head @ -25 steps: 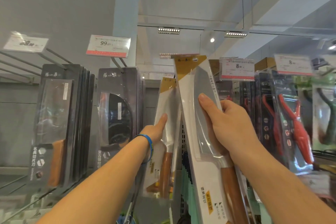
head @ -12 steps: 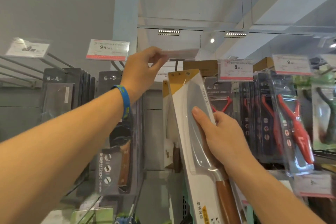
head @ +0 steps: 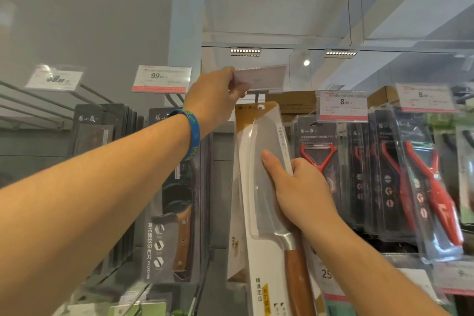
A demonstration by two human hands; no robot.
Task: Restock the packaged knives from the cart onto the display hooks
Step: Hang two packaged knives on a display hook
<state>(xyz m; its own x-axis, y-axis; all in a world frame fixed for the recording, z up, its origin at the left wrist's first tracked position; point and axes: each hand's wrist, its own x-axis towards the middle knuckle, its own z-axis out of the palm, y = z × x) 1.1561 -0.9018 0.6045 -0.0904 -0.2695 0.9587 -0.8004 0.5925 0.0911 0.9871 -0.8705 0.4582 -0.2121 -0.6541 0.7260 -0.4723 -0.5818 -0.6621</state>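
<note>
Packaged knife (head: pixel 259 202) up at hook (head: pixel 256 95).
L hand (head: pixel 216 96) pinches price tag (head: pixel 264 76) above it; R hand (head: pixel 301 188) grips pkg mid-blade, top hole just below hook, btwn dark knife packs (head: pixel 174 200) & red peelers (head: pixel 318 159).

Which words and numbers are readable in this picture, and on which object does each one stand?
"99.00": dark knives' price tag.
"8.90": peelers' price tag.
"复古锤纹切片刀": dark knife package.
"精准定位": white knife package gripped by the right hand.
"25": lower shelf tag.
Too blurred: far-left tag, raised tag pinched by the left hand, all small print.
</note>
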